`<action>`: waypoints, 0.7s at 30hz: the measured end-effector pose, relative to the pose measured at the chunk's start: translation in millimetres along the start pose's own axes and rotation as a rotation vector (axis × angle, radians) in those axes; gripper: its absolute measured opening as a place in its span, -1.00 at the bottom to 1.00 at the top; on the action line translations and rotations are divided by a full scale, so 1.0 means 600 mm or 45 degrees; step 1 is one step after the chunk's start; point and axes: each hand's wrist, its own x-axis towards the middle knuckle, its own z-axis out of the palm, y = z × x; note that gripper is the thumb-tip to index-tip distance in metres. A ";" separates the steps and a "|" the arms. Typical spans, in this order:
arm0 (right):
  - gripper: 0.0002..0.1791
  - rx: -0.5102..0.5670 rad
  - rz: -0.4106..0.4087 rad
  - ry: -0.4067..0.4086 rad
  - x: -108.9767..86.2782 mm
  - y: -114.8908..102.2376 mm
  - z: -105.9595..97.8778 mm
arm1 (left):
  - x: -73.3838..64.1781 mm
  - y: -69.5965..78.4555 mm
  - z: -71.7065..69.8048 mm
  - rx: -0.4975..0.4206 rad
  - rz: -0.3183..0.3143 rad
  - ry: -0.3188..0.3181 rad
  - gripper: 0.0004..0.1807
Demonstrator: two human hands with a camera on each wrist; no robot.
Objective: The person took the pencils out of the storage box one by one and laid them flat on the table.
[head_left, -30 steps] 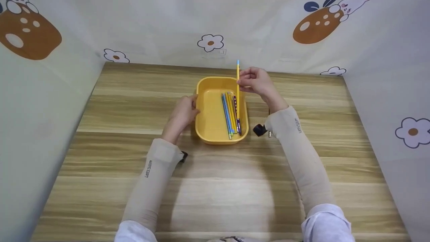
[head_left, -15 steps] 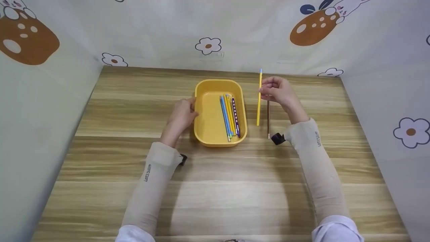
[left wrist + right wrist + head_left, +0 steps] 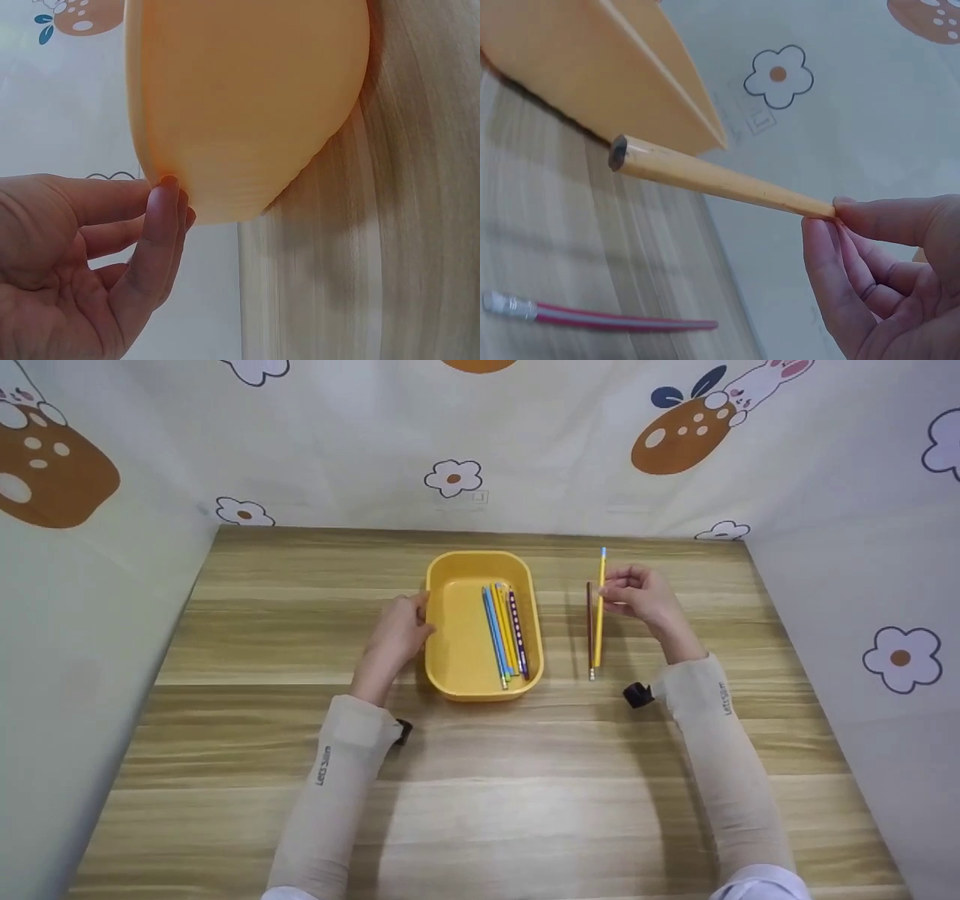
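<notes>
A yellow pencil (image 3: 599, 630) is pinched between the thumb and fingers of my right hand (image 3: 640, 596), to the right of the bin. In the right wrist view the pencil (image 3: 720, 180) is held up off the table. A dark red-brown pencil (image 3: 589, 622) lies on the table just left of it. My left hand (image 3: 397, 634) pinches the left rim of the yellow plastic bin (image 3: 454, 679), as the left wrist view also shows on the bin's wall (image 3: 247, 97). Several pencils lie along the bin's right side, among them blue pencils (image 3: 494, 634) and a purple dotted one (image 3: 517, 626).
The wood-grain table (image 3: 480, 802) is bounded at the back and both sides by pale cloth walls (image 3: 352, 457) printed with flowers and rabbits. A black wrist camera (image 3: 638, 694) sits under the right wrist, near the table.
My right hand has moved from over the bin to the right, carrying the yellow pencil out beside the brown one. The left hand has stayed on the rim. The head view has tilted slightly.
</notes>
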 end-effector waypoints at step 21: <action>-0.66 -0.188 0.162 0.050 0.016 0.064 -0.048 | 0.000 -0.001 0.001 0.043 0.004 0.049 -0.61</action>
